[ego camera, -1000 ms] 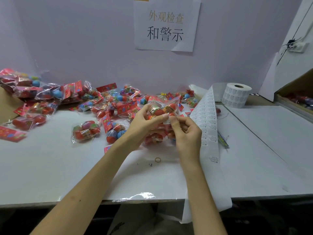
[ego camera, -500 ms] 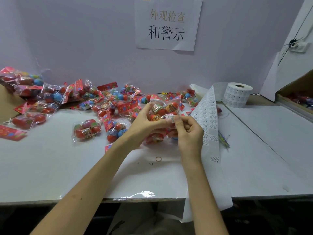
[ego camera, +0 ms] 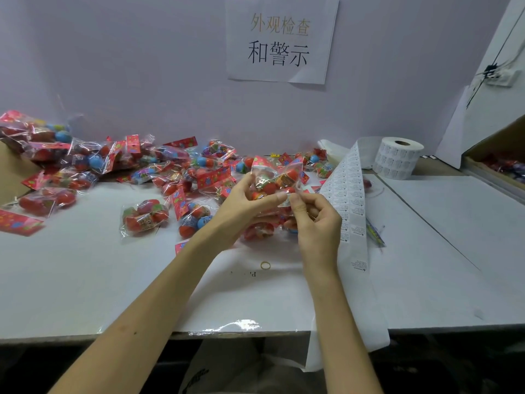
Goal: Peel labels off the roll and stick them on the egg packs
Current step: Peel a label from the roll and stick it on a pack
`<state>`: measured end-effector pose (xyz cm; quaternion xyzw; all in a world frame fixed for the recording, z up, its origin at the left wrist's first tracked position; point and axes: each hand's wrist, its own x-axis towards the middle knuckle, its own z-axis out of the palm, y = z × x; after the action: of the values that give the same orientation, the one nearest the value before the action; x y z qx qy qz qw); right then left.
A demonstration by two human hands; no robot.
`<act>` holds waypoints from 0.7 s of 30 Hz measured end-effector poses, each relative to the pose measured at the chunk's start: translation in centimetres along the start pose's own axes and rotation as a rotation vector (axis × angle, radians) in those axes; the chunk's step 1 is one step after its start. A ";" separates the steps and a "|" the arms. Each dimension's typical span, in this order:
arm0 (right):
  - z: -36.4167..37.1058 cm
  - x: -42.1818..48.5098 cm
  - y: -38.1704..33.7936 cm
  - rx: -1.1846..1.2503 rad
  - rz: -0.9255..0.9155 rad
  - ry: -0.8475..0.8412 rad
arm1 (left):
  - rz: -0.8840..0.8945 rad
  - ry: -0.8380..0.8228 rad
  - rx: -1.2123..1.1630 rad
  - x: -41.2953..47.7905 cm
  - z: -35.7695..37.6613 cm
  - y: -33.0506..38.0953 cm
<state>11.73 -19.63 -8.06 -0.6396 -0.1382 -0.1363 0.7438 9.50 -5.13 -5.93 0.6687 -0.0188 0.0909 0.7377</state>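
My left hand (ego camera: pixel 241 207) grips a clear egg pack (ego camera: pixel 274 177) with red eggs and a red header, lifted above the table. My right hand (ego camera: pixel 315 220) pinches a small white label (ego camera: pixel 285 201) against the pack's lower edge, right beside my left thumb. The label roll (ego camera: pixel 396 157) stands at the back right. Its strip of labels (ego camera: pixel 348 191) runs from the roll down past my right hand and over the table's front edge. Many more egg packs (ego camera: pixel 145 214) lie across the back and left of the table.
A white table (ego camera: pixel 71 274) carries everything. A cardboard box (ego camera: pixel 500 163) with packs sits at the far right. A rubber band (ego camera: pixel 265 265) lies near the front middle. A paper sign (ego camera: pixel 279 38) hangs on the back wall.
The pack has risen slightly in my left hand. My right thumb and fingers have shifted along the label on the pack's lower edge.
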 end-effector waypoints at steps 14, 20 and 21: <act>-0.1 -0.1 -0.1 0.001 0.004 -0.002 | 0.030 0.045 0.031 -0.2 0.2 0.4; -0.1 -0.1 -0.1 0.007 0.016 0.014 | -0.011 -0.037 -0.007 -0.3 0.2 0.5; -0.2 -0.1 -0.2 0.025 0.031 0.010 | -0.014 -0.034 -0.013 -0.4 0.2 0.6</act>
<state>11.58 -19.82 -7.91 -0.6316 -0.1262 -0.1263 0.7545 9.08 -5.29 -5.42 0.6654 -0.0270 0.0742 0.7423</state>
